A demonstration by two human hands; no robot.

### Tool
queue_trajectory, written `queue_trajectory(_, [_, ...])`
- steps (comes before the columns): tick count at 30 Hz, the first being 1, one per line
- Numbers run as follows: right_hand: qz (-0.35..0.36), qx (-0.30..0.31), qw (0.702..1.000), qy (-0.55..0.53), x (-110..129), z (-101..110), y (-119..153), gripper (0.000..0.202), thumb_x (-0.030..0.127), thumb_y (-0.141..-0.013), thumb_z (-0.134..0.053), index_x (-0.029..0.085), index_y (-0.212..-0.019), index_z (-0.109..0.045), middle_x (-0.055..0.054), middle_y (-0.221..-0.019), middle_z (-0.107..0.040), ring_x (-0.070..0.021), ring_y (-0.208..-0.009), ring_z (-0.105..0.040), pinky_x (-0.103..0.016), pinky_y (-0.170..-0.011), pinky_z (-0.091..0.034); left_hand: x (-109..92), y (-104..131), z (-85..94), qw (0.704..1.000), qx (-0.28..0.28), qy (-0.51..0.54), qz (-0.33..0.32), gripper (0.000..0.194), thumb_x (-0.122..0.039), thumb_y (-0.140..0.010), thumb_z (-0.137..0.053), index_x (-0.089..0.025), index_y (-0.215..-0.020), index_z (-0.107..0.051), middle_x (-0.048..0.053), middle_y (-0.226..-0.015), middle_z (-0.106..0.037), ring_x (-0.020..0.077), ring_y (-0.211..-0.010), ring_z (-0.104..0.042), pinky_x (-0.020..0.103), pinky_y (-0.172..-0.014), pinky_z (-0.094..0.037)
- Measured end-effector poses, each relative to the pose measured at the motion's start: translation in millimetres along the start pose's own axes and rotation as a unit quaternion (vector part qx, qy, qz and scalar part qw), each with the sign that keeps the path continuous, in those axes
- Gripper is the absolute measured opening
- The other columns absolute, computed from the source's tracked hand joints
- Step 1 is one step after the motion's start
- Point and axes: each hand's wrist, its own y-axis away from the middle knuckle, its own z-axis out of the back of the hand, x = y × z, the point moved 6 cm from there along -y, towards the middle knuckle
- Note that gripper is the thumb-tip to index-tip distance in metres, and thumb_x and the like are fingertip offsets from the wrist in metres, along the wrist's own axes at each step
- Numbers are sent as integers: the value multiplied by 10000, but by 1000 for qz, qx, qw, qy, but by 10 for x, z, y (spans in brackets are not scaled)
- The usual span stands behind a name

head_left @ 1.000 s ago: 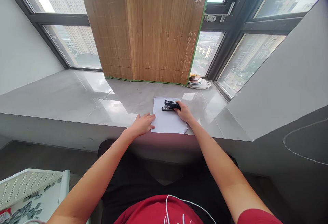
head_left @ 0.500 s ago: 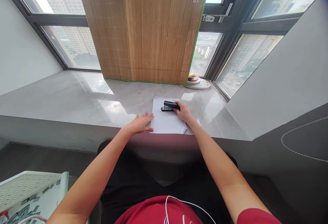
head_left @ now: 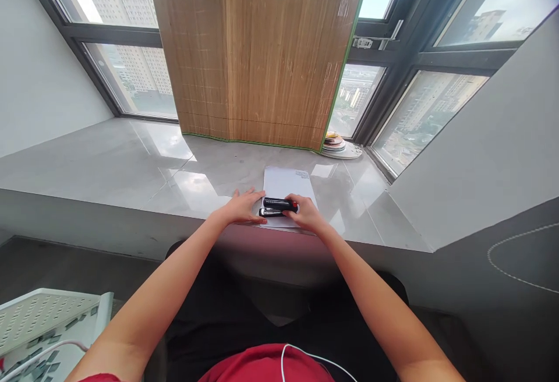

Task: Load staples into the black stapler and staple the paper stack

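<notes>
White paper sheets [head_left: 283, 179] lie on the grey tiled ledge, with small print in their upper right corner. My right hand [head_left: 307, 214] grips a black stapler [head_left: 276, 203] by its back end, which shows a red spot. The stapler lies across the lower half of the paper, its jaws apart and its front end pointing left. My left hand [head_left: 243, 206] is open, fingers spread, at the left edge of the paper. Its thumb is close to the stapler's front end; whether they touch I cannot tell.
A bamboo blind [head_left: 266, 56] hangs in front of the window down to the ledge [head_left: 105, 166]. Stacked plates [head_left: 340, 148] stand at its lower right corner. At the lower left is a white perforated rack [head_left: 48, 312]; a white cable [head_left: 323, 358] crosses my red shirt.
My right hand has brought the stapler toward me and left, from the upper part of the paper to its lower half. My left hand stays by the paper's left edge.
</notes>
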Motion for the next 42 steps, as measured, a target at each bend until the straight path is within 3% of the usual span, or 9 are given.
queue_trajectory(4, [35, 9, 999, 39, 137, -66, -86, 307, 196, -824, -777, 243, -1128, -762, -44, -1002, -761, -231, -939, -654, -335, -869, -474, -19, 26, 26, 1000, -19, 4, 6, 1082, -694, -733, -826, -284, -1643, -408, 155, -1709, -420, 433, -1625, -277, 645, -1298, -213])
queue_trajectory(9, [6, 6, 996, 87, 122, -133, -293, 301, 159, -818, -784, 242, -1107, -783, -60, -1015, -781, -256, -960, -656, -350, -874, -472, -32, 8, 52, 1000, -26, -13, 12, 1070, -670, -722, -829, -271, -1628, -420, 168, -1612, -529, 434, -1523, -441, 645, -1265, -286])
queue_trajectory(12, [10, 9, 996, 86, 118, -139, -283, 300, 179, -840, -777, 241, -1134, -779, -56, -1014, -781, -248, -957, -650, -342, -868, -467, -29, -14, 69, 1000, -7, -29, 8, 1075, -707, -732, -807, -295, -1646, -416, 148, -1611, -539, 457, -1552, -376, 685, -1263, -249])
queue_trajectory(16, [14, 18, 998, 57, 120, -101, -68, 290, 213, -849, -787, 249, -1137, -779, -38, -1002, -783, -229, -931, -652, -327, -851, -461, -24, -45, 74, 998, 31, -55, 14, 1050, -772, -687, -816, -382, -1611, -502, 80, -1726, -410, 541, -1598, -231, 749, -1266, -143])
queue_trajectory(19, [1, 8, 999, 53, 78, -11, 74, 265, 211, -834, -786, 252, -1095, -786, -35, -963, -776, -227, -898, -651, -321, -812, -458, -38, -66, 79, 998, 30, -55, 16, 1004, -766, -677, -833, -388, -1567, -566, 78, -1734, -399, 543, -1609, -206, 769, -1264, -84])
queue_trajectory(25, [-77, -51, 993, 70, -321, 402, -50, 221, 223, -789, -788, 229, -1010, -792, -46, -880, -766, -232, -812, -656, -324, -750, -461, -21, -78, 35, 999, 19, -23, 14, 1034, -743, -673, -841, -361, -1587, -546, 111, -1745, -368, 545, -1607, -215, 799, -1243, -55])
queue_trajectory(28, [-70, -57, 995, 47, -468, 507, -138, 250, 243, -773, -796, 226, -1022, -796, -44, -891, -778, -234, -822, -669, -334, -784, -488, 4, -69, 48, 1000, 11, -8, 17, 1025, -716, -666, -857, -349, -1576, -558, 120, -1739, -378, 532, -1608, -231, 789, -1248, -78])
queue_trajectory(35, [-53, -128, 990, -7, -497, 483, -200, 319, 297, -785, -762, 201, -1089, -783, -59, -959, -787, -238, -861, -679, -358, -846, -512, 7, 1, 167, 1000, 19, 3, 9, 954, -650, -628, -908, -360, -1497, -640, 109, -1704, -443, 512, -1608, -249, 756, -1271, -76])
queue_trajectory(42, [-60, -93, 994, -6, -538, 352, -268, 287, 327, -804, -761, 225, -1072, -764, -24, -881, -757, -219, -819, -652, -340, -812, -498, 38, 60, 182, 999, 28, -25, 18, 920, -601, -630, -916, -343, -1474, -656, 122, -1694, -455, 522, -1599, -265, 756, -1271, -59])
